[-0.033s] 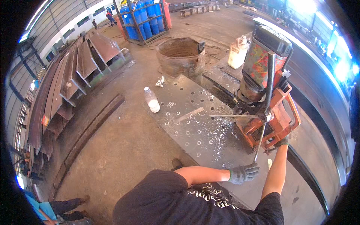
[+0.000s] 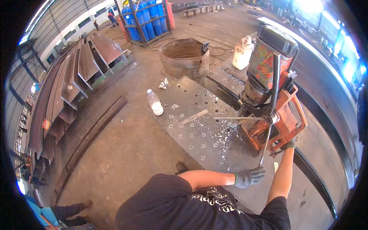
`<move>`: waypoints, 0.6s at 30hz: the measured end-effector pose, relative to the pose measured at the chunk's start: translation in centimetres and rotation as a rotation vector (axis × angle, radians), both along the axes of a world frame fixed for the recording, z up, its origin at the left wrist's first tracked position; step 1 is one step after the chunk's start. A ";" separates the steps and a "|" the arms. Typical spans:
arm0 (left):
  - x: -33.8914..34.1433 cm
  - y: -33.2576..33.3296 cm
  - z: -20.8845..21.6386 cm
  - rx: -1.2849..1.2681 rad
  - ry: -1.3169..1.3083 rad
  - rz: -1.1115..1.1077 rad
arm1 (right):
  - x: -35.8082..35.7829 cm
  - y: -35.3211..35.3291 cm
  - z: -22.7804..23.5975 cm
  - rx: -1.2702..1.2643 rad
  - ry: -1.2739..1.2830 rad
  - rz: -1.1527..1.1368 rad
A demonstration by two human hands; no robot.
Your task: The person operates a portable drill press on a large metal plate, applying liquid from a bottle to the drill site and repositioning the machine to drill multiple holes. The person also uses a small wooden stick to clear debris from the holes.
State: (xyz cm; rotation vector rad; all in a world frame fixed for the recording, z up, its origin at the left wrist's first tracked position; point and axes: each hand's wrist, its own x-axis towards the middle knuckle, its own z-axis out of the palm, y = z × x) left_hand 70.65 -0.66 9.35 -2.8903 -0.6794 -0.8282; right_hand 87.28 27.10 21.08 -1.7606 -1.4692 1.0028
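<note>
A magnetic drill [image 2: 268, 73], with a scuffed red and black motor and an orange frame [image 2: 293, 119], stands on a dark steel plate [image 2: 191, 143]. Drilled holes, white chalk circles and metal shavings mark the plate. Long metal feed levers spread from the drill's side. At the lower end of one feed lever [image 2: 266, 147] is my left hand [image 2: 250, 178], in a grey glove, its fingers closed about the tip. My right hand [image 2: 288, 144], gloved too, is against the lower right of the orange frame, which hides its fingers.
On the plate are a flat metal strip [image 2: 193, 117] and a bottle of white liquid [image 2: 155, 103]. Behind stand a rusty drum [image 2: 184, 61], a white jug [image 2: 242, 53] and caged blue cylinders [image 2: 147, 19]. Steel beams [image 2: 80, 65] lie left; another person's legs [image 2: 71, 212] show lower left.
</note>
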 end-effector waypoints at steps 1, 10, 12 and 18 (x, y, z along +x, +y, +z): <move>0.1 -0.2 -0.1 -0.034 -0.015 -0.025 | 0.3 0.0 0.0 -0.002 -0.028 -0.004; -1.6 0.7 1.2 -0.076 0.034 -0.075 | 0.5 1.3 0.5 -0.009 -0.257 -0.019; -1.1 0.9 0.0 -0.076 -0.014 -0.105 | 1.2 1.1 0.3 -0.015 -0.367 -0.023; -3.2 1.6 -0.2 -0.212 -0.188 -0.218 | -0.7 -6.0 3.4 0.176 -0.390 -0.197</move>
